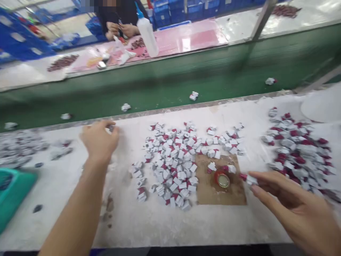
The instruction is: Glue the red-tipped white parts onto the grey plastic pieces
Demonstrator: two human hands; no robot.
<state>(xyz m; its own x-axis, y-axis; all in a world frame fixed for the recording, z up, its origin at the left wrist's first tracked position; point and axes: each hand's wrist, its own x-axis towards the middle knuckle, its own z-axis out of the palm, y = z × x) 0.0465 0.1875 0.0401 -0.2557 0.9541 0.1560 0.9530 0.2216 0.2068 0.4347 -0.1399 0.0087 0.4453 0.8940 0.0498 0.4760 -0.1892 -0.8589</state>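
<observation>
My right hand [290,204] pinches a small white-and-magenta plastic piece [250,180] between thumb and fingertips, just right of a brown cardboard square [205,193]. On the cardboard sits a small round red-rimmed container [222,180] with a pale inside, and a few similar pieces lie behind it. At the table's far edge, my left hand [99,139] is closed, thumb and forefinger curled together. Something small and greyish shows between them, too blurred to name. A large heap of white-and-magenta pieces [173,160] spreads between my hands.
Beyond the table runs a green conveyor belt [165,85] carrying several scattered pieces. More pieces heap at the right [298,149] and far left [21,145]. A teal bin [20,192] stands at left. Across the belt, a person works beside a white squeeze bottle [148,37].
</observation>
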